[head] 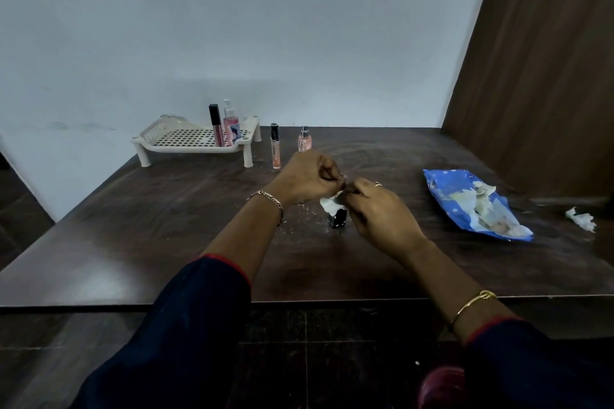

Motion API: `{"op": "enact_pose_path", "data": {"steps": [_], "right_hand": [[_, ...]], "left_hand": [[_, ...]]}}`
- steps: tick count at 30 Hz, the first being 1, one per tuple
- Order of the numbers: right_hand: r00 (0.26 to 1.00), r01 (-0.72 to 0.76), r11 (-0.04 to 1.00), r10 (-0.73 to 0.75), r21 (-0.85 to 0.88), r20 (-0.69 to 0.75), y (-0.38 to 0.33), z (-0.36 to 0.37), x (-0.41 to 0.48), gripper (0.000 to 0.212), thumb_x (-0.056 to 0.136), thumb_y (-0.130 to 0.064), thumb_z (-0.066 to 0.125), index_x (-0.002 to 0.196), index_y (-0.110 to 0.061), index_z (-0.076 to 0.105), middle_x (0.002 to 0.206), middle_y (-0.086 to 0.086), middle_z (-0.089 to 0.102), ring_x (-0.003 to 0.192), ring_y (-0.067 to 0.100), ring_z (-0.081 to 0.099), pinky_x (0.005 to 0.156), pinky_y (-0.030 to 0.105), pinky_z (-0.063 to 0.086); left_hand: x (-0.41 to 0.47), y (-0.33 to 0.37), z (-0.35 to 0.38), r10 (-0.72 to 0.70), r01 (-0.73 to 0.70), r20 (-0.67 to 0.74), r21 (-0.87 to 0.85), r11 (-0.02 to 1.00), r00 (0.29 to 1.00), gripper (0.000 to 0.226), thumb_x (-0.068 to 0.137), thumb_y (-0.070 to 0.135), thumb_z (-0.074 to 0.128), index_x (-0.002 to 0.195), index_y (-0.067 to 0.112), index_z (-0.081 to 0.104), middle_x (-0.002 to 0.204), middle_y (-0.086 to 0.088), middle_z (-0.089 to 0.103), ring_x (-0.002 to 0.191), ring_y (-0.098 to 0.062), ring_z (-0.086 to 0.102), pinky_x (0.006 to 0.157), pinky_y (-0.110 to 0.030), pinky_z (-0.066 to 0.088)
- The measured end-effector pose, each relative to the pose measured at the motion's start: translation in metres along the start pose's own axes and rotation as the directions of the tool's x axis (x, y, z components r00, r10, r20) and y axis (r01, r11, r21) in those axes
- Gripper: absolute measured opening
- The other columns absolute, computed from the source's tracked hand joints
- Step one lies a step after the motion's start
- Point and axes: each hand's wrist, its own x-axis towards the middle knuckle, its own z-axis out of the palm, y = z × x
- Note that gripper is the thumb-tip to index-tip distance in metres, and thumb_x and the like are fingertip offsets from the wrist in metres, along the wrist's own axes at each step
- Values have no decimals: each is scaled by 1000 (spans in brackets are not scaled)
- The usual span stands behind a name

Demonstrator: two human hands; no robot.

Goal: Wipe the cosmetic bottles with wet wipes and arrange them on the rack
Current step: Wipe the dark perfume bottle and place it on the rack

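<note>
A small dark bottle stands on the brown table, its top hidden under a white wet wipe. My left hand and my right hand meet above it, and both pinch the wipe with curled fingers. The white rack at the back left holds a dark-capped lip gloss tube and a pink spray bottle. Right of the rack stand a peach tube with a black cap and a small pink perfume bottle.
A blue wet-wipe pack lies open at the right with wipes spilling out. A crumpled used wipe sits near the right edge. A brown wooden panel rises at the right, and a pale wall stands behind the table.
</note>
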Motion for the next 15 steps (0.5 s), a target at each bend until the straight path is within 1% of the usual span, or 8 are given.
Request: {"op": "enact_pose_path", "data": {"steps": [2, 4, 7, 9, 10, 12, 14, 15], "right_hand": [[999, -39, 999, 40, 35, -33, 5, -1, -3, 19, 78, -9, 52, 90, -10, 66, 94, 6, 63, 79, 27, 62, 62, 32, 47], [997, -68, 996, 70, 51, -41, 6, -1, -3, 25, 78, -15, 44, 90, -10, 66, 93, 5, 65, 80, 26, 63, 63, 32, 49], [998, -56, 998, 56, 6, -18, 0, 4, -3, 28, 80, -16, 43, 94, -11, 67, 93, 6, 65, 77, 29, 62, 59, 35, 50], [998, -53, 998, 52, -38, -17, -3, 6, -5, 29, 83, -16, 43, 98, -13, 67, 96, 5, 64, 77, 29, 60, 56, 36, 51], [999, -49, 997, 49, -55, -6, -2, 5, -7, 30, 84, -17, 42, 100, -13, 67, 98, 5, 64, 77, 30, 61, 54, 36, 51], [999, -12, 996, 16, -93, 47, 0, 3, -11, 32, 85, -20, 40, 100, -13, 67, 100, 7, 64, 75, 30, 61, 50, 36, 50], [989, 54, 990, -36, -127, 143, 5, 5, -20, 32, 82, -23, 39, 94, -13, 67, 98, 7, 63, 72, 30, 61, 46, 34, 48], [980, 67, 990, -41, -126, 197, 9, 7, -25, 33, 81, -23, 38, 92, -14, 67, 97, 7, 62, 71, 30, 61, 45, 33, 48]], "left_hand": [[0, 1, 1, -2, 2, 7, -2, 1000, 1000, 10, 75, 15, 77, 79, 7, 72, 73, 3, 71, 58, 13, 58, 66, -2, 46], [0, 2, 1, -4, 4, 5, -6, 1000, 1000, 11, 74, 14, 78, 80, 7, 72, 76, 1, 72, 61, 12, 60, 68, -2, 46], [0, 2, 1, -7, 7, -4, -6, 1000, 1000, 10, 75, 14, 77, 79, 6, 73, 80, -4, 74, 73, -2, 67, 74, -11, 51], [1, 1, 1, -9, 9, 2, -15, 1000, 1000, 9, 75, 15, 76, 79, 7, 73, 81, -5, 74, 76, -7, 69, 76, -15, 52], [1, 2, 1, -10, 10, 4, -21, 1000, 1000, 9, 75, 14, 76, 79, 7, 72, 81, -5, 74, 75, -7, 69, 76, -16, 53], [1, 2, 1, -16, 16, 8, -26, 1000, 1000, 8, 75, 13, 76, 79, 7, 72, 80, -6, 74, 67, 0, 66, 71, -10, 51], [2, 2, 1, -22, 23, 13, -30, 999, 1000, 8, 75, 10, 76, 80, 5, 72, 80, -5, 73, 60, 8, 61, 67, -5, 48], [2, 1, 2, -25, 25, 17, -34, 999, 1000, 8, 75, 9, 76, 81, 5, 72, 80, -4, 73, 59, 9, 61, 68, -4, 48]]}}
